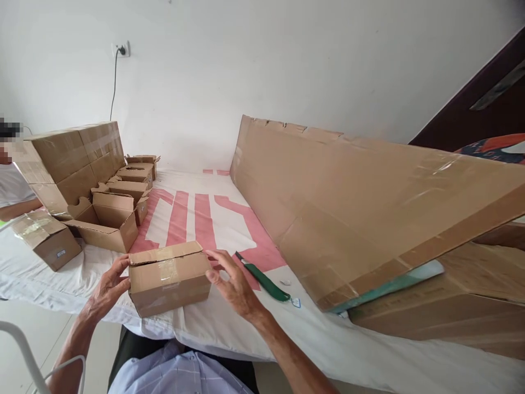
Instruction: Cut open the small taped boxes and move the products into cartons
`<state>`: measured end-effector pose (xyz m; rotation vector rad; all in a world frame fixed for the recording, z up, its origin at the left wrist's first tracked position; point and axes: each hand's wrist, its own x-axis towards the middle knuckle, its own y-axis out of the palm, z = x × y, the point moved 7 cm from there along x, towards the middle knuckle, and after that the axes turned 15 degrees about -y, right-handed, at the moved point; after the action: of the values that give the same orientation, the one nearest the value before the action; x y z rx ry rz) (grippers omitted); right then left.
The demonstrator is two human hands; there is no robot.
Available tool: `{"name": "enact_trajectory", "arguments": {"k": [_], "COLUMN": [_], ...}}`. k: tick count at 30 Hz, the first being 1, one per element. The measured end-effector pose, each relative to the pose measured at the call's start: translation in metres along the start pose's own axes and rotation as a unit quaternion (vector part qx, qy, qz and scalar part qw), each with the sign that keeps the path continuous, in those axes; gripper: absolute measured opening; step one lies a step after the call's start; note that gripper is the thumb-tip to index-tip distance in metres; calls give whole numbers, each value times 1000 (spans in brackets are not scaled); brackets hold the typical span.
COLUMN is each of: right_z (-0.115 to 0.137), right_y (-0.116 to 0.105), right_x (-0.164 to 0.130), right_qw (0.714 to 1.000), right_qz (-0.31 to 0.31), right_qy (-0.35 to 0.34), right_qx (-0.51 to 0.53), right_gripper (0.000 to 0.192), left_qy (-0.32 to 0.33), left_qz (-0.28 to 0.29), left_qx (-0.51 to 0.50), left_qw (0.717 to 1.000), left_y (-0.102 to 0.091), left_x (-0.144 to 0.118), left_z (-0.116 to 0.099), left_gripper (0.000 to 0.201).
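Observation:
A small closed cardboard box (172, 298) lies on the sheet in front of me, with clear tape over its top seam and down the front. One lid edge stands slightly raised along the seam. At its left end, my left hand (107, 287) presses with fingers and thumb. My right hand (233, 283) is curved around the opposite end, thumb at the front corner and fingers behind. Right of that hand lies a long green-handled tool (266, 282) with a narrow dark tip. A small tag (296, 302) is by its near end.
Several open cardboard boxes (107, 236) stand in a row at left, beside a taped box (51, 241) and a large carton stack (68, 158). A big cardboard panel (369, 213) leans at right. Another person's arm (20, 209) shows far left. A white metal frame (24, 350) is lower left.

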<state>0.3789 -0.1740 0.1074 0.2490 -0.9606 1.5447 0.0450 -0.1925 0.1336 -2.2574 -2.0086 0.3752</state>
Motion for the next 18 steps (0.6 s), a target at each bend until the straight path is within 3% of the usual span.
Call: {"name": "enact_trajectory", "arguments": {"k": [5, 7, 11, 16, 18], "right_z": [28, 27, 21, 28, 36], "right_y": [34, 37, 35, 25, 18], "right_x": [6, 1, -5, 2, 7], "right_qw": [993, 991, 993, 990, 986], "right_qz": [-20, -26, -27, -56, -74], "right_qy": [-75, -82, -70, -69, -86], "right_qx": [-89, -99, -90, -111, -123], "right_gripper": [49, 52, 59, 77, 67], "left_qy": [3, 12, 5, -16, -17], "left_qz": [30, 34, 40, 28, 18], "left_qx": [20, 21, -3, 61, 77], "left_qw": [999, 999, 999, 998, 997], "left_y": [8, 9, 5, -1, -4], "left_x": [-4, -4, 0, 5, 7], "left_z": [-6, -7, -3, 5, 8], "left_gripper": [44, 52, 83, 78, 85]}}
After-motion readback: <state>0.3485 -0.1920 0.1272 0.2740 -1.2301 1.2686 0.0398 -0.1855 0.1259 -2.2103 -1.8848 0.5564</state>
